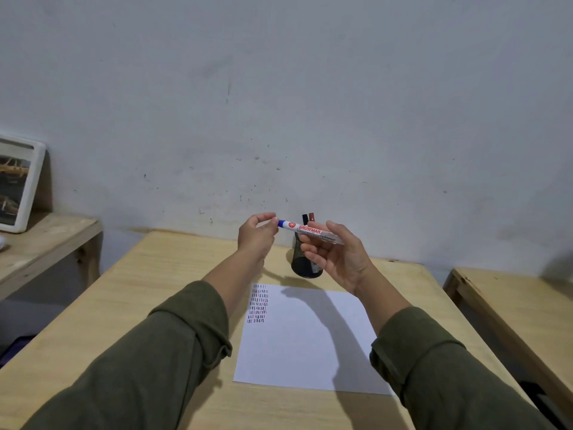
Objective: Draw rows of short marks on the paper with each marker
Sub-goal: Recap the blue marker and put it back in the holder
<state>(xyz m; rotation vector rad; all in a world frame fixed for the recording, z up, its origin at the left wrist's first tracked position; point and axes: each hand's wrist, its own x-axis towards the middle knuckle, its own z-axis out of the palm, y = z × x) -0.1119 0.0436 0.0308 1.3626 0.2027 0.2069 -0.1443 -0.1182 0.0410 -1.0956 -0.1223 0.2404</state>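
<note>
- Right hand (336,259) held the blue marker (310,230) by its barrel, fingers curled round it, above the far end of the table (130,293).
- Left hand (257,235) pinched the marker's blue end between thumb and fingertips; whether this was the cap going on or coming off could not be told.
- Marker was roughly level, clear of the paper (304,339) and in front of the mesh pen cup (305,263).
- Cup held a black marker (305,218) and a red marker (311,216), caps up.
- Paper lay flat near the table's middle; a narrow block of short-mark rows (259,304) stood in its far-left corner, in what looked like red, blue and black.
- Judgement: a first column was done with all three colours; most of the sheet remained blank, so much could be left.
</note>
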